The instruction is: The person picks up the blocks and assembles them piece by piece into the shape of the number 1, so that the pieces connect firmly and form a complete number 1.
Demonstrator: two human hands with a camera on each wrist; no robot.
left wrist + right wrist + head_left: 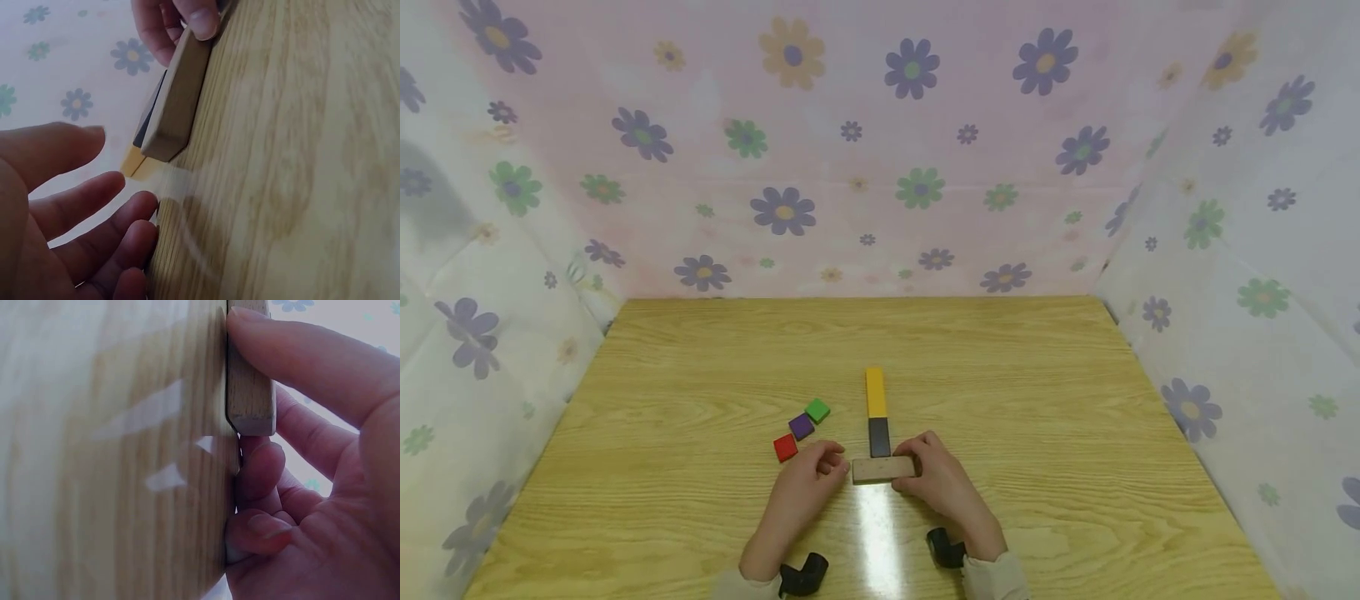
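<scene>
A plain wooden block (872,472) lies crosswise on the table, its long side facing the person. My right hand (942,482) pinches its right end between thumb and fingers; the right wrist view shows the thumb (294,353) on the near face. Just off the block's left end, my left hand (808,485) holds nothing, its fingers loosely bent. Behind the wooden block a black block (879,437) points away from the person, and a yellow block (876,392) continues that line. In the left wrist view, the wooden block (178,103) partly hides both.
Left of the yellow and black blocks, a red block (786,447), a purple block (802,427) and a green block (817,410) form a slanting row on the wooden table (1037,375). Flower-patterned cloth (850,167) hangs at the back and both sides.
</scene>
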